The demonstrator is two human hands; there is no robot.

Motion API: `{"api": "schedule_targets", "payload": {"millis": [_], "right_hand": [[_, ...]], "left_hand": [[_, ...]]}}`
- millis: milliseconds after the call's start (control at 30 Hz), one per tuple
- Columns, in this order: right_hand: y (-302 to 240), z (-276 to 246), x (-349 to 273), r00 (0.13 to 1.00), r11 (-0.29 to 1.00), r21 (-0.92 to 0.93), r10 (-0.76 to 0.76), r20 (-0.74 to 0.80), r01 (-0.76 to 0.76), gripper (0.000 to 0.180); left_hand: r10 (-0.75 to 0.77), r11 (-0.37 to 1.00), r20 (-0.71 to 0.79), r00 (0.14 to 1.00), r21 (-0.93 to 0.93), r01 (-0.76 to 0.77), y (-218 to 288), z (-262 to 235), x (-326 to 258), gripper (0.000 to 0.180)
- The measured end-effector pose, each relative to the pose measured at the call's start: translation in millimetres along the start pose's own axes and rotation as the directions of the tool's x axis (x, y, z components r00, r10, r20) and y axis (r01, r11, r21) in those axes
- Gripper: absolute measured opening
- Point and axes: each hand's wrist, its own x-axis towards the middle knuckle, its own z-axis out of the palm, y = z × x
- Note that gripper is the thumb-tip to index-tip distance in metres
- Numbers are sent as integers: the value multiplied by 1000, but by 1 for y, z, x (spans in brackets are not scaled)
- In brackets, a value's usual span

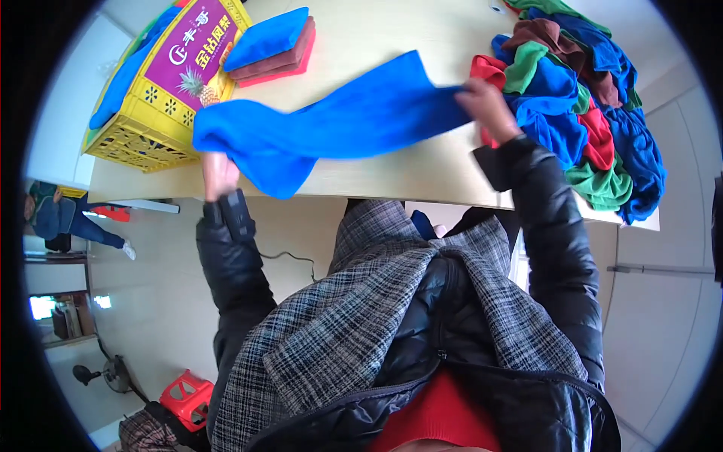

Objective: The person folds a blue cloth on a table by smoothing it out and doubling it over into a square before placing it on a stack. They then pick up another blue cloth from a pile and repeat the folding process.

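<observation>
A blue cloth [339, 124] is stretched sideways above the table's near part, between my two hands. My right hand [489, 109] is closed on its right end, near the heap of cloths. At the left end, my left hand [219, 175] is under the cloth; the fabric drapes over it and hides its fingers. The cloth's lower left part hangs down close to the table's front edge. Behind the cloth lies a small stack of folded cloths [273, 47], blue on top, then brown and red.
A rumpled heap of blue, green, red and brown cloths [553, 98] covers the table's right side and hangs over its edge. A yellow plastic crate [143, 124] stands at the left. A red stool [186, 399] is on the floor; another person [71, 215] is at far left.
</observation>
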Motion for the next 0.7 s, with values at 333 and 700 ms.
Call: {"api": "schedule_targets", "payload": {"millis": [333,700], "right_hand": [[-52,-194,-39,903,914,388,262,-340,-120,33],[29,-163,-95,952,565,815,300,-56,-130,44]], "left_hand": [[501,-63,332,799,935,-349,66,84,41,20],[181,-15,224,958,974,-225,4,-4,72,16]]}}
